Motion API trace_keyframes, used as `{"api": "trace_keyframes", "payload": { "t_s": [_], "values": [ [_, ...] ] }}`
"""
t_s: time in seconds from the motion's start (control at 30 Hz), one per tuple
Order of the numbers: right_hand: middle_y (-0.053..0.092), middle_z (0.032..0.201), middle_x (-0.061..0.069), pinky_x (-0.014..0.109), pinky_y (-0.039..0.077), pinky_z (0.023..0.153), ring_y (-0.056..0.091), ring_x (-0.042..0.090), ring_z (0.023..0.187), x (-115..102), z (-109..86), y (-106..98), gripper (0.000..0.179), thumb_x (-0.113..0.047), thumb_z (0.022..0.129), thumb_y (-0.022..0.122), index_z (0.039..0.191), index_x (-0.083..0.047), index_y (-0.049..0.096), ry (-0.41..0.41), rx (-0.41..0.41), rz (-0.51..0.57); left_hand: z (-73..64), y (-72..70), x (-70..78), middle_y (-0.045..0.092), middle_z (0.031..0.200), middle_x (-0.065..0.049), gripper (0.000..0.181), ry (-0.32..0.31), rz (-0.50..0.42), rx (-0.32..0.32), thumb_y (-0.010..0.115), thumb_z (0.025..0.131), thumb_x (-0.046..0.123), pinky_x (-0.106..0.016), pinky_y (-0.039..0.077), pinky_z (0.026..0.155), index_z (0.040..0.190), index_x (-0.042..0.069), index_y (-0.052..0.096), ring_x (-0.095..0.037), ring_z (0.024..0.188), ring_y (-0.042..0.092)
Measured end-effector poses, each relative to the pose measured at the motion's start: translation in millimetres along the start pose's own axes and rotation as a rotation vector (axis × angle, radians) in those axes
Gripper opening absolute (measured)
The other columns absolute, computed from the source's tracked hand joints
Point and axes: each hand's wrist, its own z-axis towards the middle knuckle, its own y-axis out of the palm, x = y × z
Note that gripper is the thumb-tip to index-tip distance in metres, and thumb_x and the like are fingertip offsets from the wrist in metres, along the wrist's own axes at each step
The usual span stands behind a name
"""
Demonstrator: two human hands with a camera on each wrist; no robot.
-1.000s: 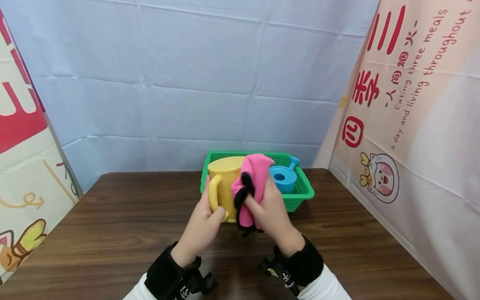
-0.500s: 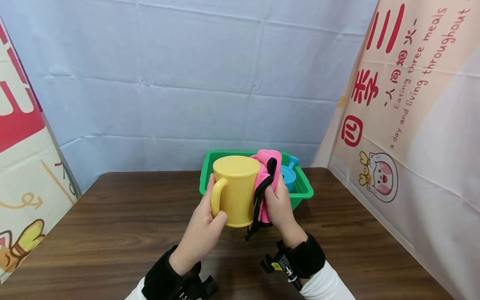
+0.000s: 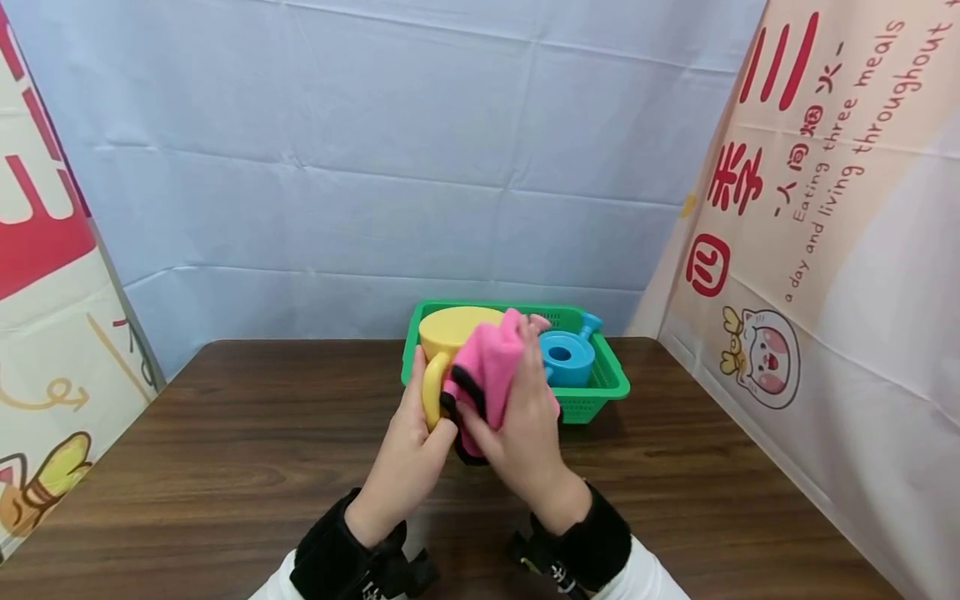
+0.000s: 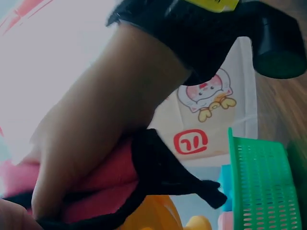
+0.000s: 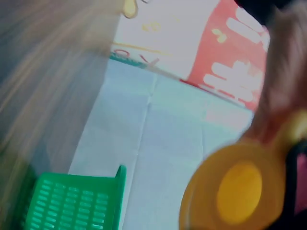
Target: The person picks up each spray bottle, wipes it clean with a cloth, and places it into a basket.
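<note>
My left hand grips a yellow mug at its handle side, over the table in front of the basket. The mug's flat round top faces up, and its handle points left towards me. My right hand holds a pink cloth with black edging against the mug's front and right side, fingers stretched along it and thumb across it. The cloth hides much of the mug's body. In the left wrist view a thumb presses the folded cloth. The right wrist view shows the mug from below.
Behind the hands a green plastic basket stands at the table's far edge. Inside it is a blue toy with a spout, and a small pink end shows beside it. A pale blue sheet hangs behind the brown table.
Half a second ago the cloth was at the mug's right side; now my right hand has brought it left across the front. The mug has shifted slightly left, still in my left hand.
</note>
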Motion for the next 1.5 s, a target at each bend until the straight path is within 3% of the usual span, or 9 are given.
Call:
{"api": "trace_keyframes", "payload": {
  "t_s": [0.17,0.3,0.47,0.73,0.87,0.97,1.13,1.27,1.5],
  "values": [
    [0.025,0.147,0.021,0.048,0.026,0.106,0.02,0.042,0.135,-5,-4.5,6,0.074,-0.024,0.087,0.065,0.138,0.014,0.027,-0.151,0.034,-0.22,1.2,4.3,-4.8,0.007,0.153,0.005,0.081,0.034,0.018,-0.004,0.042,0.088,-0.006,-0.034,0.033,0.103,0.149,0.015,-0.007,-0.01,0.136,0.018],
    [0.027,0.147,0.022,0.045,0.028,0.106,0.021,0.042,0.134,-2,-4.3,2,0.09,-0.012,0.069,0.079,0.138,0.013,0.027,-0.127,0.027,-0.198,1.0,6.7,-6.1,-0.002,0.154,0.006,0.083,0.059,0.054,-0.002,0.044,0.087,-0.006,-0.034,0.03,0.104,0.149,0.014,-0.008,-0.01,0.139,0.005],
    [0.03,0.144,0.024,0.043,0.03,0.106,0.025,0.041,0.133,1,-2.4,-2,0.078,-0.026,0.085,0.068,0.137,0.014,0.026,-0.098,0.061,-0.108,-0.2,8.3,-4.7,-0.004,0.154,0.006,0.083,0.081,0.088,-0.007,0.044,0.087,-0.005,-0.034,0.032,0.103,0.149,0.015,-0.006,-0.01,0.139,0.003],
    [0.039,0.138,0.02,0.04,0.032,0.105,0.035,0.033,0.129,9,8.4,-16,0.077,-0.038,0.088,0.063,0.14,0.007,0.028,0.009,0.046,0.147,-0.5,9.8,-2.2,-0.004,0.153,0.008,0.083,0.055,0.061,-0.066,0.042,0.088,-0.005,-0.028,0.039,0.093,0.148,0.021,-0.009,-0.012,0.133,0.022],
    [0.053,0.113,0.013,0.031,0.046,0.089,0.054,0.022,0.101,17,10.0,-24,0.057,-0.025,0.088,0.066,0.132,0.001,0.039,0.145,0.058,0.396,-2.0,10.7,-0.3,-0.005,0.153,0.008,0.083,0.027,0.061,-0.08,0.04,0.086,-0.005,-0.028,0.04,0.085,0.148,0.023,-0.008,-0.013,0.128,0.03],
    [0.052,0.099,0.01,0.025,0.049,0.072,0.056,0.018,0.083,22,7.4,-27,0.043,-0.014,0.09,0.061,0.127,-0.002,0.043,0.291,0.08,0.548,-3.2,11.7,0.7,-0.005,0.153,0.008,0.083,0.025,0.084,-0.071,0.04,0.085,-0.005,-0.03,0.039,0.089,0.148,0.024,-0.006,-0.012,0.132,0.025],
    [0.051,0.121,0.015,0.028,0.048,0.085,0.055,0.023,0.096,32,8.0,-26,0.038,-0.016,0.098,0.046,0.134,-0.004,0.041,0.413,0.097,0.677,-5.0,13.0,0.8,-0.005,0.153,0.009,0.084,0.055,0.14,-0.051,0.042,0.083,-0.006,-0.037,0.034,0.099,0.148,0.021,-0.003,-0.007,0.138,0.007],
    [0.046,0.129,0.018,0.031,0.043,0.094,0.05,0.026,0.106,31,7.1,-21,0.038,-0.013,0.1,0.04,0.137,-0.004,0.037,0.393,0.118,0.706,-4.6,13.4,-0.7,-0.004,0.154,0.008,0.083,0.07,0.172,-0.028,0.042,0.083,-0.006,-0.04,0.031,0.103,0.149,0.02,-0.002,-0.008,0.139,0.006],
    [0.051,0.101,0.011,0.026,0.049,0.076,0.055,0.019,0.085,12,-0.5,-5,0.042,-0.006,0.093,0.054,0.13,0.001,0.035,0.23,0.153,0.555,-1.5,13.7,-4.9,-0.005,0.154,0.006,0.081,0.075,0.167,0.025,0.042,0.086,-0.004,-0.038,0.029,0.105,0.149,0.019,-0.004,-0.009,0.139,0.006]
  ]
}}
